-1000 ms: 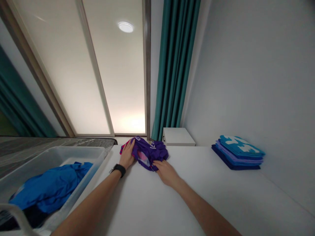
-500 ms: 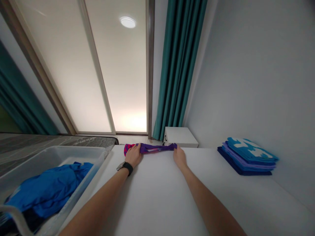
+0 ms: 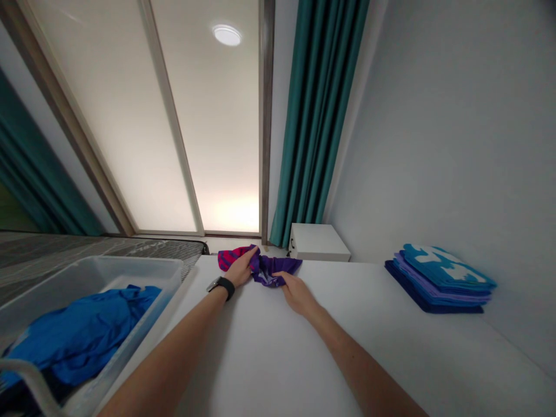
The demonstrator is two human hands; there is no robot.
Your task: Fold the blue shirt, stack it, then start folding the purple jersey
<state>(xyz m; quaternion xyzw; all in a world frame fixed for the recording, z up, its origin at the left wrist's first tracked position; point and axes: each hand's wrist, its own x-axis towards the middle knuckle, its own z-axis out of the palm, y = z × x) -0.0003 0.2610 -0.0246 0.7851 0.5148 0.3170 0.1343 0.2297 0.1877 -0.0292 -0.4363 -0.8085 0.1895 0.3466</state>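
A purple garment (image 3: pixel 267 267) with a pink-red patterned part lies bunched at the far edge of the white table (image 3: pixel 269 347). My left hand (image 3: pixel 240 270), with a watch on its wrist, is closed on the cloth where the pink-red and purple parts meet. Nearer to me, my right hand (image 3: pixel 297 292) pinches the lower right side of the purple part. The garment's full shape is hidden in its folds, so I cannot tell which kind it is.
On the left stands a translucent plastic bin (image 3: pixel 174 278) holding crumpled blue clothes (image 3: pixel 87 324). A stack of folded blue and purple clothes (image 3: pixel 443 281) sits at the table's right, near the wall. Beyond the far edge are a white cabinet (image 3: pixel 321 243) and a green curtain (image 3: pixel 315 127).
My right hand has moved left and closer to me. The purple cloth, stretched in a narrow strip between my hands before, is now gathered and bunched. My left hand stays near its place.
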